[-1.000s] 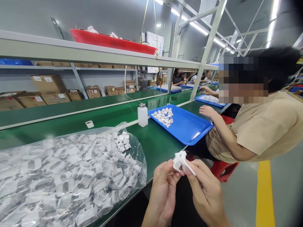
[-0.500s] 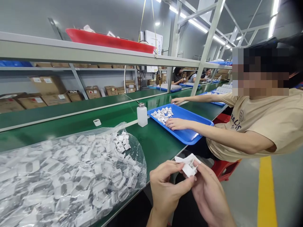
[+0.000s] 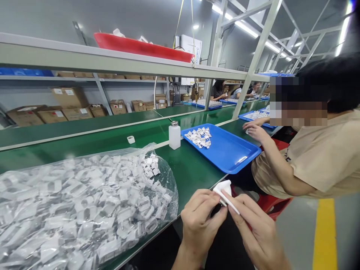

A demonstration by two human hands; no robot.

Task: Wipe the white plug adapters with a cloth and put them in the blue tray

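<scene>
My left hand (image 3: 200, 221) and my right hand (image 3: 257, 232) meet below the bench's front edge, both pinched on one small white plastic part (image 3: 223, 189) wrapped in a white wipe. A big clear plastic bag (image 3: 81, 206) full of several similar white parts lies on the green bench (image 3: 194, 168) just left of my hands. Farther along stands a white dispenser bottle (image 3: 174, 135) beside a blue tray (image 3: 227, 150) that carries a small heap of white parts (image 3: 200, 137).
A person in a beige shirt (image 3: 323, 157) sits at my right, one hand (image 3: 254, 131) beyond the blue tray. A lone white part (image 3: 131, 139) rides the green belt. Cardboard boxes (image 3: 67, 105) line the back shelf, a red tray (image 3: 140, 47) on top. More people work far off.
The neighbour's hands have left the blue tray and drawn back to its far side. My hands have turned the white part between them, staying in the same place.
</scene>
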